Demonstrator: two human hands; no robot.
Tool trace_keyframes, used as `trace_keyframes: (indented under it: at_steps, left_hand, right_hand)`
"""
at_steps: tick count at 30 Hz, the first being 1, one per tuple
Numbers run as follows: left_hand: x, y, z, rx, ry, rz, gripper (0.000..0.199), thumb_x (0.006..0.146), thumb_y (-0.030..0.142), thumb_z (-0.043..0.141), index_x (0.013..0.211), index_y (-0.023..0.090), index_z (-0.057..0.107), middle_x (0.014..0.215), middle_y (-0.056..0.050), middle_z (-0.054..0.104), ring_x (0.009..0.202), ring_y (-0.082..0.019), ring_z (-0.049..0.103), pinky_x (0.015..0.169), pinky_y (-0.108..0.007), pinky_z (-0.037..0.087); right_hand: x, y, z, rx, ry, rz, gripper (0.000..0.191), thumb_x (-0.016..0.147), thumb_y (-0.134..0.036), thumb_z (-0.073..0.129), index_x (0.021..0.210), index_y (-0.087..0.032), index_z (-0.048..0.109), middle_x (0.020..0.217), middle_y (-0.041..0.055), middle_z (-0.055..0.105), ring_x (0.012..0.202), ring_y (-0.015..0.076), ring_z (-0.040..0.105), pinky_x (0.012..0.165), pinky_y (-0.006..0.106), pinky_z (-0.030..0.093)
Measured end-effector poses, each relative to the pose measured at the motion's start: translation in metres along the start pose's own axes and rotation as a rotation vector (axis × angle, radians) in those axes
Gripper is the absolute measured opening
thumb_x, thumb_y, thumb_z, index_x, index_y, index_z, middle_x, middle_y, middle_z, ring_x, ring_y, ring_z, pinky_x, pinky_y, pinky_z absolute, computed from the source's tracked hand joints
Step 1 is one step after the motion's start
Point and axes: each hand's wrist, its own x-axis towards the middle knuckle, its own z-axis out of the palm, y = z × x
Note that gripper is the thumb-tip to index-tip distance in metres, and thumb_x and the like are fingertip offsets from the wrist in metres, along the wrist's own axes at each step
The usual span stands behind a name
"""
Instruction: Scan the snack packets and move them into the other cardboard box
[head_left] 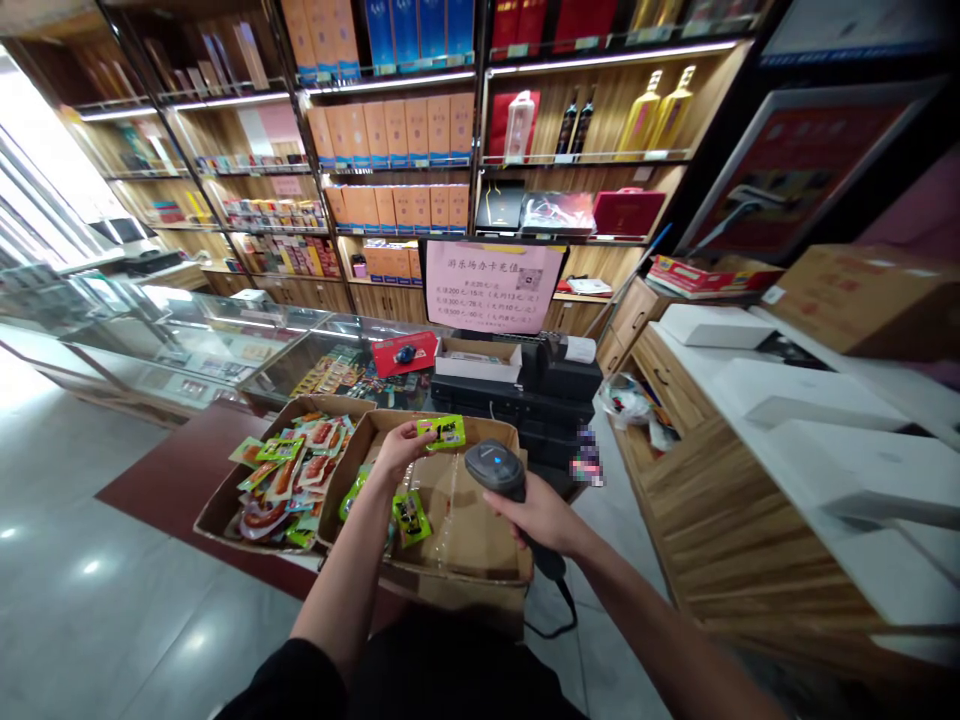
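Observation:
My left hand (pixel 402 450) pinches a small green snack packet (pixel 444 432) by its left end, above the back of a cardboard box (pixel 480 500). In my right hand (pixel 541 512) is a black barcode scanner (pixel 496 468) with a blue light on top, its head just right of and below the packet. Its cable hangs down at the right. More green packets (pixel 411 516) lie in the left part of this box, partly hidden by my left forearm. A second cardboard box (pixel 217 515), touching it on the left, is full of mixed packaged snacks (pixel 285 475).
Behind the boxes stand a glass counter (pixel 277 350), a white tray (pixel 478 372), a red card (pixel 403 354), a black printer (pixel 566 375) and a screen with a pink sign (pixel 491 285). White boxes (pixel 817 400) sit on a wooden cabinet at right.

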Motion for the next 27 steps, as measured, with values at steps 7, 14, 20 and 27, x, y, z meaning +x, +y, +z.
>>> trace_keyframes:
  at_steps: [7,14,20,27]
  left_hand:
    - [0.001,-0.002,-0.003,0.029,-0.019,0.023,0.046,0.046,0.028,0.095,0.082,0.011,0.071,0.085,-0.009,0.074,0.07,-0.017,0.069,0.062,-0.026,0.056]
    - [0.001,-0.003,-0.005,0.055,-0.044,0.019,0.049,0.047,0.028,0.094,0.087,0.011,0.073,0.092,-0.011,0.075,0.075,-0.018,0.069,0.063,-0.026,0.055]
    - [0.0,-0.002,-0.003,0.031,-0.03,-0.004,0.052,0.043,0.03,0.096,0.083,0.01,0.07,0.084,-0.009,0.074,0.07,-0.017,0.069,0.063,-0.027,0.057]
    - [-0.004,0.002,-0.028,0.018,-0.005,0.026,0.046,0.049,0.032,0.094,0.08,0.012,0.067,0.084,-0.008,0.074,0.071,-0.017,0.07,0.062,-0.026,0.056]
  right_hand:
    - [0.0,-0.001,0.002,-0.01,-0.018,-0.03,0.036,0.08,-0.052,0.066,0.087,-0.019,0.052,0.049,-0.0081,0.05,0.037,0.009,0.046,0.037,0.021,0.041]
    - [0.001,-0.003,0.005,0.008,-0.02,-0.03,0.035,0.08,-0.051,0.068,0.083,-0.02,0.053,0.05,-0.0077,0.049,0.036,0.0088,0.046,0.037,0.021,0.041]
    - [0.0,-0.002,0.006,0.004,-0.014,-0.032,0.034,0.081,-0.05,0.067,0.089,-0.02,0.053,0.05,-0.0076,0.051,0.037,0.0094,0.047,0.037,0.021,0.041]
    - [0.008,-0.006,0.018,-0.037,-0.038,0.012,0.037,0.08,-0.047,0.07,0.1,-0.02,0.053,0.052,-0.008,0.051,0.037,0.0094,0.047,0.036,0.02,0.041]
